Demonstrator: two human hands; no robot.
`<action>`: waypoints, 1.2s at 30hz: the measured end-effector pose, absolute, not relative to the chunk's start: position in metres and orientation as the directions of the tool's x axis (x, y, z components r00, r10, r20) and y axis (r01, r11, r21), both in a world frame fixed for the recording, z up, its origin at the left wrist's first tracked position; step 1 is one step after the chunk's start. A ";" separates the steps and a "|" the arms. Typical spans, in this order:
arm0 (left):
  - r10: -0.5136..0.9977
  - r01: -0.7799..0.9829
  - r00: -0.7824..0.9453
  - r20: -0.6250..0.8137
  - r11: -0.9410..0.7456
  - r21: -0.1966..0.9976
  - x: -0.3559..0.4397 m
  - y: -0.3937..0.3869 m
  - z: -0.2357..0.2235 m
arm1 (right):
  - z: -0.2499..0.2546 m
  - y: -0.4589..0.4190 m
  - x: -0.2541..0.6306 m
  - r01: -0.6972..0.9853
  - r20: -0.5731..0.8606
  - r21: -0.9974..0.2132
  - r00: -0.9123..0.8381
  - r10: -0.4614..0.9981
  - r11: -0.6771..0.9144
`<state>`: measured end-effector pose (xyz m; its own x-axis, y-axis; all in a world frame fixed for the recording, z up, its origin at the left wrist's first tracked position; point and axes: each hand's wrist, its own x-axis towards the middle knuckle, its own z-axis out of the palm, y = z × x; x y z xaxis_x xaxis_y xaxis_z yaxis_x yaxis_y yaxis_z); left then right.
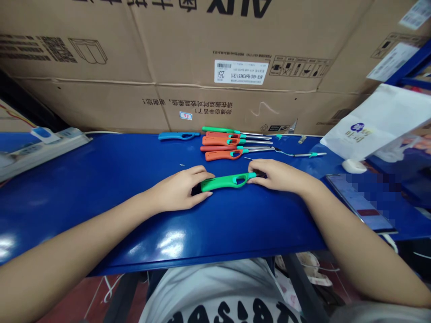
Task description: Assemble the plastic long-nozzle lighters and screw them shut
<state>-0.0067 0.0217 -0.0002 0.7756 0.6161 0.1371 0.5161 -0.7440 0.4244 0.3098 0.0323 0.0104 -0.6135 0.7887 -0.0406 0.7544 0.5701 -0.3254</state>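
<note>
Between my two hands a green long-nosed gas lighter (220, 182) lies level, low over the blue table. The fingers of my left hand (183, 187) close around the rounded end of its handle. At the other end my right hand (274, 175) pinches the turquoise collar, and its fingers hide the metal tube. Just beyond are several more lighters: an orange lighter (220, 155) closest, others stacked behind it, and a green lighter (220, 129) at the back. A blue lighter handle (178, 135) lies to their left. Right of the pile is a loose metal tube (305, 155) with turquoise parts.
A large cardboard box (188, 67) walls off the back of the blue table (161, 233). On the right are a white paper bag (377, 121), a white earphone case (354, 166) and a phone (362, 202). A power strip (60, 141) stands at the left.
</note>
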 end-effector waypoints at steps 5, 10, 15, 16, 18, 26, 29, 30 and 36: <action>0.623 0.520 0.773 0.118 -0.729 0.445 -0.007 0.021 -0.001 | 0.009 0.032 0.314 0.736 -0.033 -0.389 -0.613 0.790 0.554; 0.653 0.531 0.746 0.130 -0.702 0.475 -0.005 0.020 -0.001 | 0.013 0.036 0.330 0.803 0.112 -0.257 -0.528 0.842 0.537; 0.714 0.566 0.689 0.124 -0.636 0.524 -0.003 0.018 -0.005 | 0.010 0.045 0.358 0.983 -0.014 0.026 -0.179 0.984 0.179; 0.719 0.566 0.685 0.120 -0.628 0.533 -0.003 0.018 -0.006 | 0.010 0.046 0.363 0.988 -0.089 0.033 -0.145 0.985 0.149; 0.721 0.564 0.683 0.114 -0.621 0.545 -0.002 0.016 -0.006 | 0.010 0.047 0.370 0.987 -0.163 0.016 -0.157 0.974 0.162; 0.683 0.541 0.720 0.120 -0.662 0.520 0.006 0.003 -0.007 | 0.008 0.038 0.327 0.800 0.100 -0.327 -0.500 0.860 0.503; 0.672 0.538 0.730 0.124 -0.677 0.503 0.008 -0.001 -0.008 | -0.003 0.031 0.296 0.730 0.134 -0.431 -0.530 0.838 0.531; 0.671 0.541 0.732 0.121 -0.680 0.495 0.009 -0.001 -0.008 | -0.007 0.030 0.287 0.716 0.158 -0.457 -0.518 0.841 0.527; 0.651 0.549 0.746 0.138 -0.719 0.427 0.010 -0.004 -0.009 | -0.014 0.029 0.251 0.643 0.200 -0.551 -0.517 0.833 0.531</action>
<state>0.0105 -0.0037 -0.0087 0.7463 0.6512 0.1380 0.5485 -0.7191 0.4266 0.2506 0.0294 -0.0135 -0.5168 0.8325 0.1997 0.6433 0.5315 -0.5511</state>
